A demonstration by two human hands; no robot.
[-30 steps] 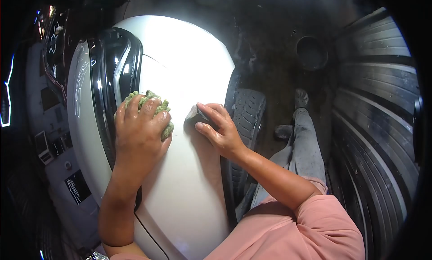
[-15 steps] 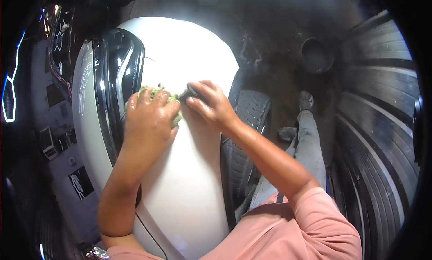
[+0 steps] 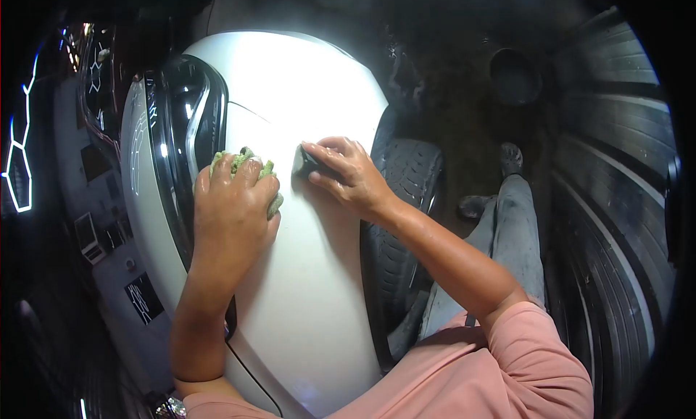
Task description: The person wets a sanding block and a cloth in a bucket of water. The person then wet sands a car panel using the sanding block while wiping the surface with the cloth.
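Note:
My left hand point(image 3: 233, 194) is closed over a crumpled, green, nubby cloth point(image 3: 273, 200) on the white car panel point(image 3: 304, 274). Between the thumb and fingers of my right hand point(image 3: 353, 176) is a small dark grey block point(image 3: 301, 165), its lower edge against the same panel. A short gap separates the block from the cloth. Both hands look wet. To the left of my left hand runs the glossy black headlight point(image 3: 199, 100). Part of the cloth is hidden under my fingers.
A car tyre point(image 3: 407, 176) sits beside the panel on the right. Farther off stands a dark bucket point(image 3: 515, 76) on the wet floor. Ribbed metal shutters point(image 3: 612, 158) line the right side. Another dark, shiny vehicle point(image 3: 98, 78) is at upper left.
The block and the cloth, close together before, are now farther apart. My left hand has shifted slightly left and toward me with the cloth. The whole view has also moved a little.

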